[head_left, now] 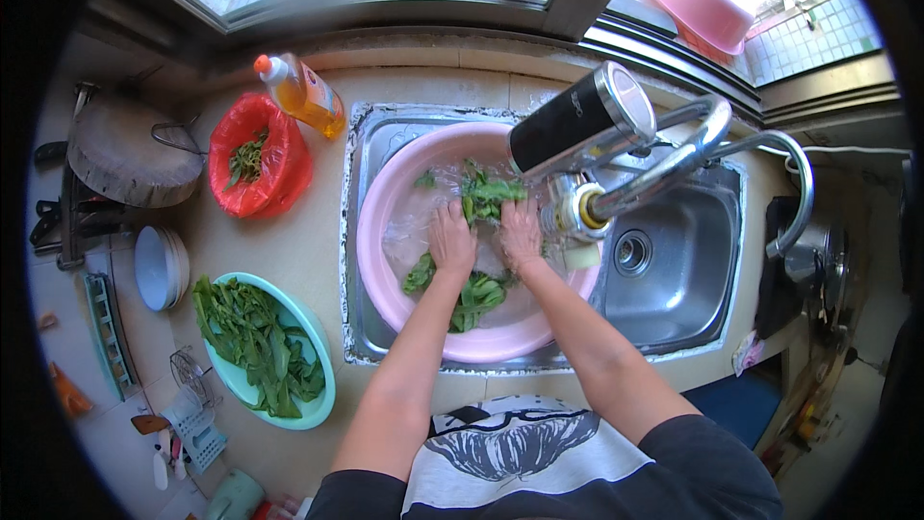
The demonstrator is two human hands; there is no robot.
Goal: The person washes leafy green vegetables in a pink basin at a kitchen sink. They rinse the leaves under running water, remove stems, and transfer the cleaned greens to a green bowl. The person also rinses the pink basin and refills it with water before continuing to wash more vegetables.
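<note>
Both my forearms reach down into a pink basin [377, 303] of water, which sits in the left bowl of the steel sink. My left hand [452, 239] is partly in the water, its fingers curled at the edge of a bunch of leafy greens [489, 195]. Opposite it, my right hand [521, 234] grips the same bunch from the right side. The undersides of both hands are hidden. More loose green leaves [479, 300] float below and between my wrists. A chrome faucet [664, 178] with a black cylindrical unit [568, 125] overhangs the basin's right rim.
Left of the sink stands a mint-green basin [327, 395] of leafy greens. Behind it are a bowl stack [154, 268], a red plastic bag [289, 183] with scraps, and an orange bottle [313, 101]. The right sink bowl [674, 270] has a drain.
</note>
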